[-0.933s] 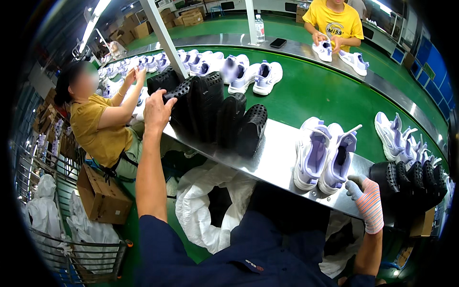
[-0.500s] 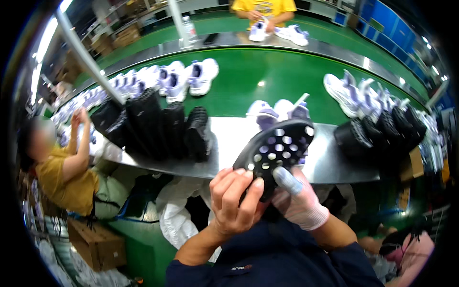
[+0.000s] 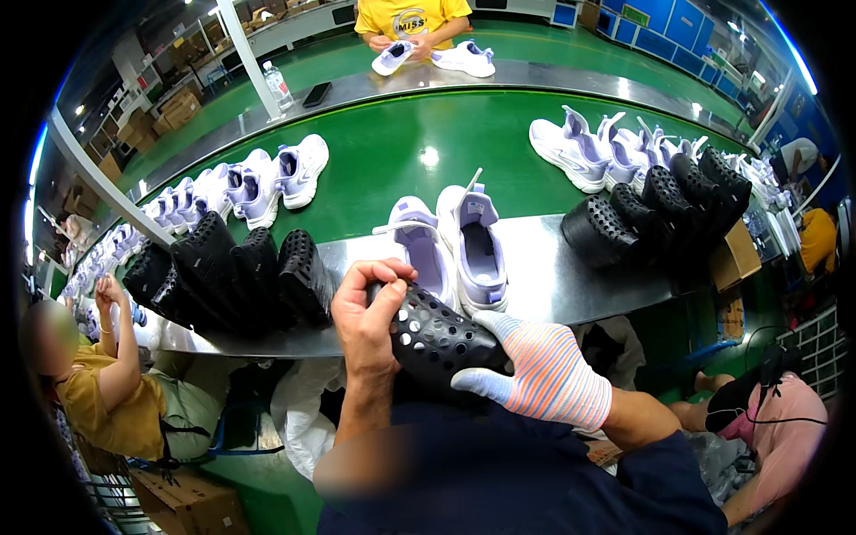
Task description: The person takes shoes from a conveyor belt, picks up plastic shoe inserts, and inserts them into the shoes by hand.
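A black perforated shoe-shaped shell (image 3: 439, 337) is held between both hands, low in front of my body and tilted down to the right. My bare left hand (image 3: 364, 312) pinches its upper left end between thumb and fingers. In a striped knit glove, my right hand (image 3: 555, 373) grips the lower right end, thumb and fingers spread around it. Just beyond the shell, a pair of white and lavender sneakers stands on the metal ledge: the left sneaker (image 3: 415, 223), partly hidden by my left hand and the shell, and the right sneaker (image 3: 478, 239) with its opening towards me.
Black perforated shells stand at left (image 3: 301, 278) and right (image 3: 599, 232). Rows of sneakers (image 3: 301, 171) line the green belt (image 3: 392, 152). A yellow-shirted person (image 3: 417, 20) handles sneakers across it; another person (image 3: 107, 383) sits at left. A metal post (image 3: 248, 58) rises beyond the belt.
The shell has come down and turned from a raised tilt to a flatter one. My left hand has moved to its upper end, my right hand around its lower end. The view has shifted.
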Demonstrator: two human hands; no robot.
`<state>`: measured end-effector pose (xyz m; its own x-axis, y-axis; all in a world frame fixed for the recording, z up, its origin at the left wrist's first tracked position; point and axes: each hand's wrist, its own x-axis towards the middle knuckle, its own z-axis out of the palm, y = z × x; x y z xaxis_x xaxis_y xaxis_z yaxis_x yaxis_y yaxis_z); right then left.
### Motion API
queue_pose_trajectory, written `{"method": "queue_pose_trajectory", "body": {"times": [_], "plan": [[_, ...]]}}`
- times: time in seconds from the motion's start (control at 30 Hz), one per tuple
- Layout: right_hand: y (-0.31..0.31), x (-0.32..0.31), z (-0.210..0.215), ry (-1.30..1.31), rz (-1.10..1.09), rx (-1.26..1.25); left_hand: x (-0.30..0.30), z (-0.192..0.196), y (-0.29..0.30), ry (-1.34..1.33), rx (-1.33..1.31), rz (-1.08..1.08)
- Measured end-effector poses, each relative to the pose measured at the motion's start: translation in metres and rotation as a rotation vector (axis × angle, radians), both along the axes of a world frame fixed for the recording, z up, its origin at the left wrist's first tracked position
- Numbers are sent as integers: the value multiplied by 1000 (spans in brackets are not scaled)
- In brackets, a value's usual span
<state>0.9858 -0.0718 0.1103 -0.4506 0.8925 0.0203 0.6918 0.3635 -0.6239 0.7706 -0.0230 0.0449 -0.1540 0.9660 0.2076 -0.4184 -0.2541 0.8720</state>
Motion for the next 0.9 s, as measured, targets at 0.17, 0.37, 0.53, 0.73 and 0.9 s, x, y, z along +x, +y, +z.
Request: {"method": "queue_pose_trajectory", "body": {"times": [0.17, 0.37, 0.53, 0.73, 0.9], "plan": [[27, 7, -18, 3, -4, -99, 22, 13, 17, 50, 74, 69], [54, 19, -29, 38, -27, -97, 21, 24, 43, 904, 141, 283], [110, 16, -2, -389, 54, -310, -8, 21, 105, 1575, 3, 177], [138, -14, 41, -568, 145, -272, -2, 14, 123, 1521, 98, -9], [163, -28, 24, -927, 428, -72, -1, 21, 108, 1446, 66, -108]]}}
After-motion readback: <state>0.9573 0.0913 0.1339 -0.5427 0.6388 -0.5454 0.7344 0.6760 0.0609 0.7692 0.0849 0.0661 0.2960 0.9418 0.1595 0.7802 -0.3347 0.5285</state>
